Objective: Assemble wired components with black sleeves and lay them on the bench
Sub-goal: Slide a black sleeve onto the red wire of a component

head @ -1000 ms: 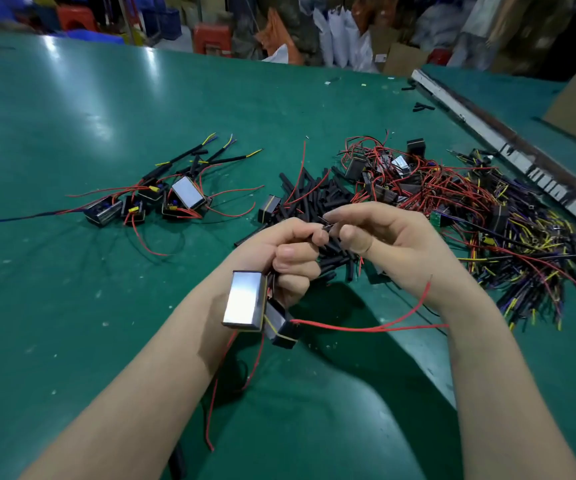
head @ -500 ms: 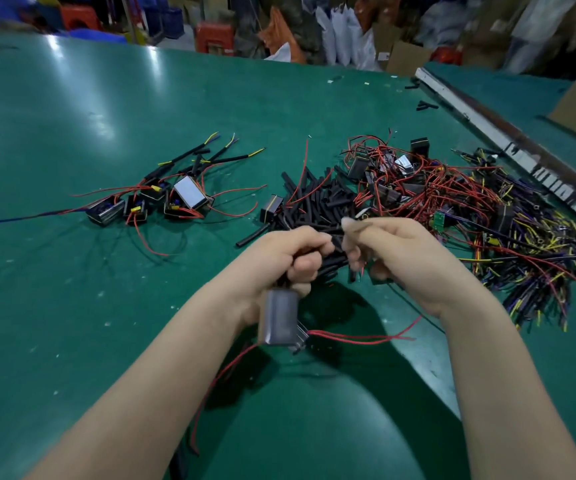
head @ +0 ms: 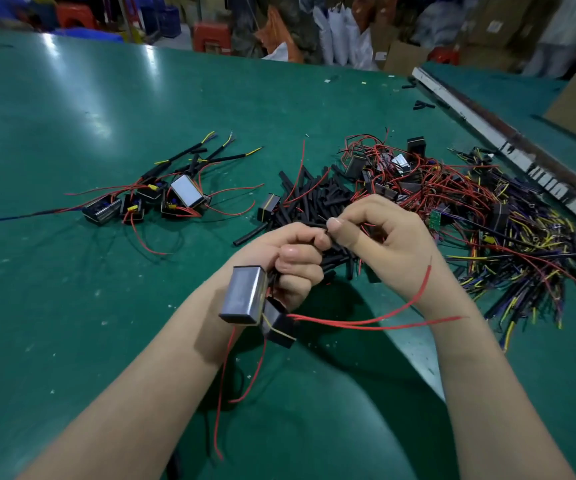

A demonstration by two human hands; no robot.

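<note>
Both bare forearms reach forward from the bottom edge and converge at mid-frame. The left hand [head: 293, 268] is curled into a fist, knuckles up, its fingers wrapped in a tight grip. The right hand [head: 383, 237] sits just beside it, thumb and forefinger pinched together at their tips and touching the left forefinger, the other fingers bent underneath.

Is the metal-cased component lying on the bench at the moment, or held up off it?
Held up: the left hand grips the component above the bench, red wires dangling.
</note>
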